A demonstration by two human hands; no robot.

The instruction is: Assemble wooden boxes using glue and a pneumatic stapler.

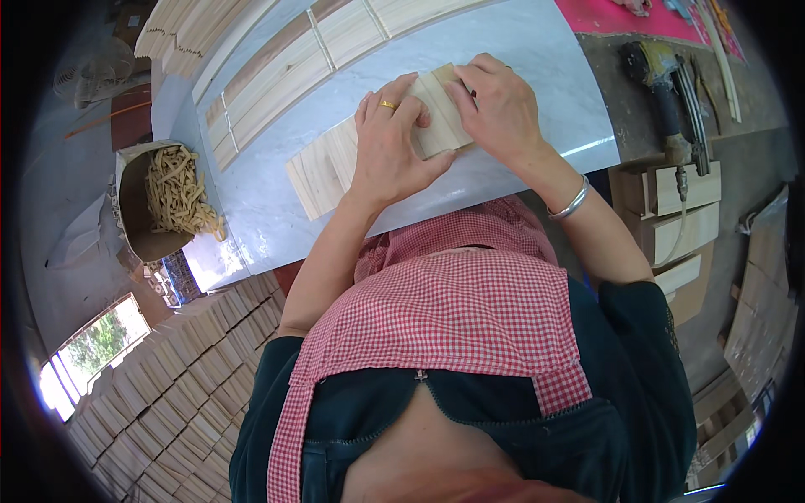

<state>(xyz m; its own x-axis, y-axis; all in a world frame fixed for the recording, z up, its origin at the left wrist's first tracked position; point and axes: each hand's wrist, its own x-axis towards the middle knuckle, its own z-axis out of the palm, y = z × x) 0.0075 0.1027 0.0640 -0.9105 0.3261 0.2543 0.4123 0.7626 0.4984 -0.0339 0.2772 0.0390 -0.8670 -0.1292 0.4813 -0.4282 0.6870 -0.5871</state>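
Observation:
A row of pale wooden slats [323, 168] lies at a slant on the light blue-grey tabletop. My left hand [390, 138], with a gold ring, spans the row, fingers curled over its far edge and thumb by its near edge. At the right end, my right hand [503, 109] grips the slats with bent fingers; a silver bangle [570, 199] circles that wrist. Between the hands, some slats [440, 105] appear slightly raised above the others. Both palms hide part of the wood.
Longer wooden slats [277, 88] crossed by pale bands lie farther back on the table [553, 75]. An open box [130, 205] of yellowish strips stands left. Stacked wood [180, 394] fills the lower left. A pneumatic tool [667, 101] with a hose lies right.

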